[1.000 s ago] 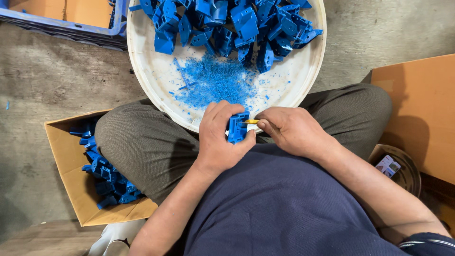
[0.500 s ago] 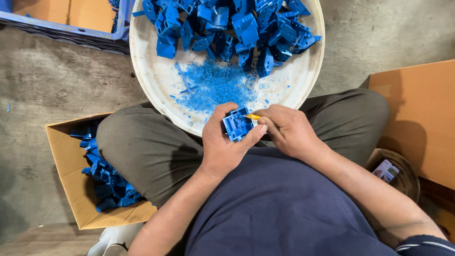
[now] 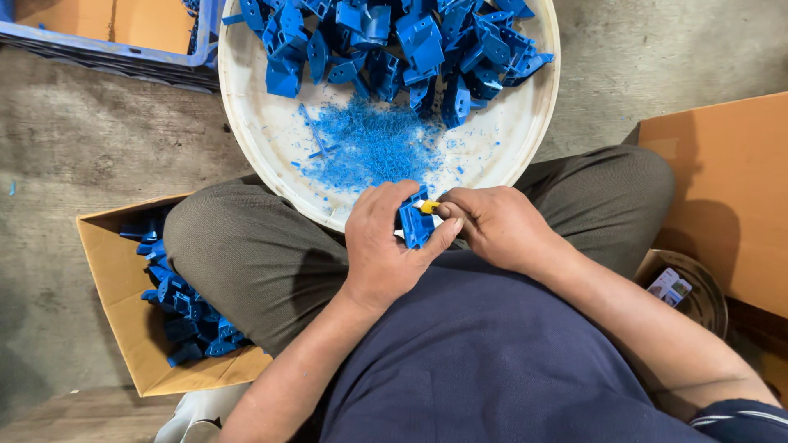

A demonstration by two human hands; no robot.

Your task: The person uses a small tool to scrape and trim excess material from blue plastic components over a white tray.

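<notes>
The left hand (image 3: 384, 246) has its grip closed around a small blue plastic part (image 3: 415, 223), fingers curled over its top and thumb pressed along its right side, holding it just above the person's lap at the near rim of the white basin (image 3: 246, 123). Far to the left, on the concrete floor (image 3: 90, 156), an open cardboard box (image 3: 123, 328) holds a heap of similar blue parts (image 3: 176, 308), tucked beside the left knee (image 3: 213, 238). Above it, at the top left corner, sits the edge of a blue crate (image 3: 123, 56). The basin rests between the knees; a pile of blue shavings (image 3: 369, 148) lies in its middle and many more blue pieces (image 3: 402, 41) are stacked along its far side. Just right of the held part, the right hand (image 3: 501, 226) has its grip pinched tight on a small yellow-tipped tool (image 3: 428, 207), whose tip touches the part's upper edge. Further right stand a larger cardboard box (image 3: 722, 189) and, below it, a round dark container (image 3: 698, 291) with a small packet (image 3: 670, 286) inside.
</notes>
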